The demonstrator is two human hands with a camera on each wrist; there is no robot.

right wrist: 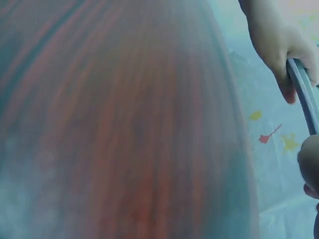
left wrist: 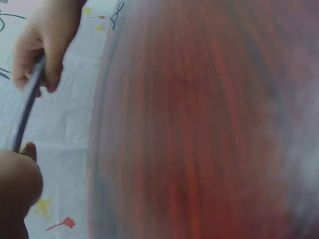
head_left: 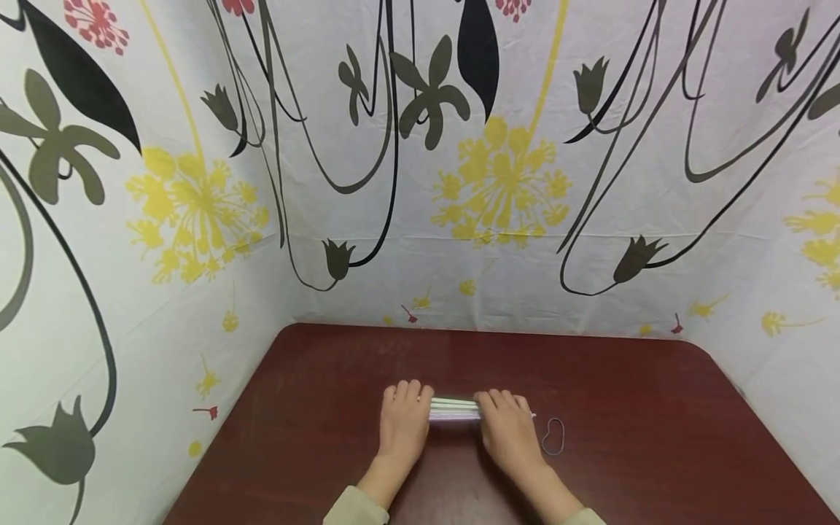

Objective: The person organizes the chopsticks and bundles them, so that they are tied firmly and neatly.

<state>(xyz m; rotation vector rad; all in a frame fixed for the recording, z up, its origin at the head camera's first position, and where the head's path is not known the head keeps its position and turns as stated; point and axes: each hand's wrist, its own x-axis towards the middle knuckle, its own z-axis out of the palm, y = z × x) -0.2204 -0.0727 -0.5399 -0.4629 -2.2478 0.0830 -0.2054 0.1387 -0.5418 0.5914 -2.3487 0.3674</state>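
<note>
A bundle of thin, straight, pale green and lilac sticks [head_left: 454, 410] spans the gap between the two hands, level above the dark red table. My left hand [head_left: 405, 419] grips its left end, fingers over the far side. The right hand [head_left: 508, 426] holds the other end, and a small pale tip pokes out past it. In the left wrist view the bundle [left wrist: 27, 109] looks like a narrow dark bar between both hands. The right wrist view shows it [right wrist: 304, 94] at the edge. Whether they are straws or solid sticks, I cannot tell. Beside the right hand lies a grey rubber band [head_left: 553, 436].
The glossy brown-red table [head_left: 656, 408] has rounded far corners. A white cloth [head_left: 420, 284] printed with flowers hangs behind it and along both sides.
</note>
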